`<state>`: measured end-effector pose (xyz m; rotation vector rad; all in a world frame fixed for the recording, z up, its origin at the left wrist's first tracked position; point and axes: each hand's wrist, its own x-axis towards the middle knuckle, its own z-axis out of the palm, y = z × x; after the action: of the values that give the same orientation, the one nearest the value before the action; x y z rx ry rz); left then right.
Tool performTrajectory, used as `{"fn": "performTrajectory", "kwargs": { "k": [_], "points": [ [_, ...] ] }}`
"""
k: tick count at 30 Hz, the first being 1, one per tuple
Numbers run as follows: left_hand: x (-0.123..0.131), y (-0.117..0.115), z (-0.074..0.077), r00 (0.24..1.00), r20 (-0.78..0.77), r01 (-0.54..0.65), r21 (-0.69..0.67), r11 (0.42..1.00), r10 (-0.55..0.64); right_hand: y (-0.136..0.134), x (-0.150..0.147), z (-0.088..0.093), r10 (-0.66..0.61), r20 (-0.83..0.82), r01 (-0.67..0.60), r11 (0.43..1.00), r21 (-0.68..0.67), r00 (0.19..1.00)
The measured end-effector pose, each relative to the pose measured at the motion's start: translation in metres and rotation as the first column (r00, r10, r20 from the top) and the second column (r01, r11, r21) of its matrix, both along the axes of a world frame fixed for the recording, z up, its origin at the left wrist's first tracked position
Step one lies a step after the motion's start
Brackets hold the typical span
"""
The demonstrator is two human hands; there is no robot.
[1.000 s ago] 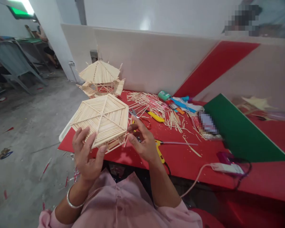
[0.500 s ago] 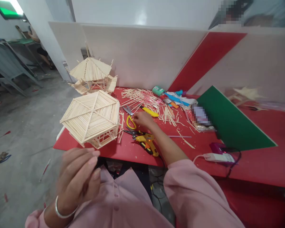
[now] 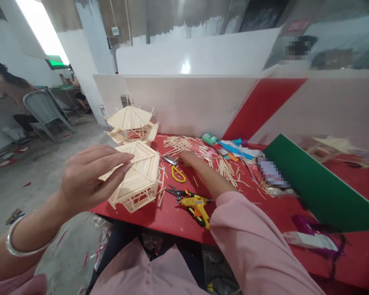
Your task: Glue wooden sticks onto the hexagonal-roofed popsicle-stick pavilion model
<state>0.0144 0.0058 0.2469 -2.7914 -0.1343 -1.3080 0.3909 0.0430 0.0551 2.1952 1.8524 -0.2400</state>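
Note:
A hexagonal house of wooden sticks (image 3: 141, 180) stands near the red table's (image 3: 172, 221) front left corner. My left hand (image 3: 89, 178), with a silver bangle on the wrist, hovers over its roof. Its fingers are stretched out, the tips touch the roof, and it holds nothing. My right hand (image 3: 187, 157) reaches forward across the table to the pile of loose sticks (image 3: 192, 145). Its fingers point away from me and I cannot make them out. Yellow-handled scissors (image 3: 177, 173) lie just left of that hand.
A second stick pagoda (image 3: 130, 123) stands behind the house. A yellow glue gun (image 3: 197, 205) and pliers (image 3: 174, 191) lie near the front edge. A green board (image 3: 320, 184), a power strip (image 3: 310, 240) and coloured scraps lie to the right. A white and red partition backs the table. People and chairs are at far left.
Both hands held the stick house a second ago; it now stands on the table. My right hand went out to the stick pile, and my left hand came back up onto the roof.

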Motion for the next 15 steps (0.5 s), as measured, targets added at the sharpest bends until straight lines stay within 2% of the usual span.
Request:
{"fn": "performTrajectory", "kwargs": {
  "k": [4,9,12,15],
  "points": [
    [0.001,0.014,-0.001,1.0,-0.03,0.006,0.048,0.999,-0.004,0.001,0.006,0.001,0.064,-0.03,-0.064,0.998,0.016,0.998],
    [0.004,0.032,0.005,1.0,0.014,-0.014,0.053,0.998,0.013,0.001,0.011,0.016,0.146,-0.07,-0.132,0.977,0.166,0.987],
    [0.004,0.037,0.009,0.999,0.043,-0.03,0.044,0.999,0.028,-0.003,0.016,0.028,0.137,-0.093,-0.102,0.945,0.309,0.986],
    [0.003,0.035,0.011,0.995,0.067,-0.068,0.008,0.998,0.067,-0.012,0.027,0.045,0.064,-0.105,-0.007,0.883,0.47,0.992]
  ]
}}
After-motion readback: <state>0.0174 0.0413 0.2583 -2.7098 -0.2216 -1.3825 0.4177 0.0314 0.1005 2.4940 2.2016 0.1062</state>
